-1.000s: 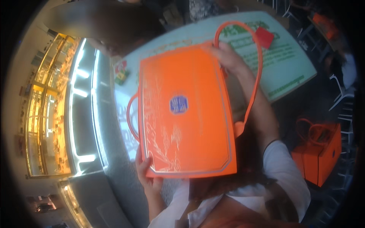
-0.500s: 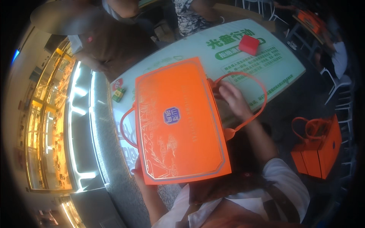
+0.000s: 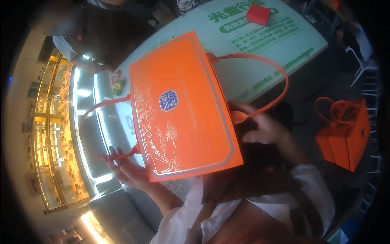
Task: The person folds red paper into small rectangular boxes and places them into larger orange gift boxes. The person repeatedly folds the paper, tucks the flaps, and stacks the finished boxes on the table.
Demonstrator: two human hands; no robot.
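Observation:
An orange gift box with a silver line drawing and a blue emblem fills the middle, its broad face towards me. It is tilted and overlaps the near part of the table. A looped orange strap handle stands out from each long side. My left hand is closed around the lower end of the left handle, beside the lower left corner. On the other side my right hand holds the box's right edge, below the right handle. Its thumb shows; its fingertips are hidden behind the box and strap.
Under the box's far end lies a pale green printed table, with a small red box and a small green packet on it. Lit display cases line the left. A second orange handled box stands at right. A person stands across the table.
My left hand has come out from behind the box onto the left handle. My right hand has slid down along the right side. In view, the box has shifted up and left.

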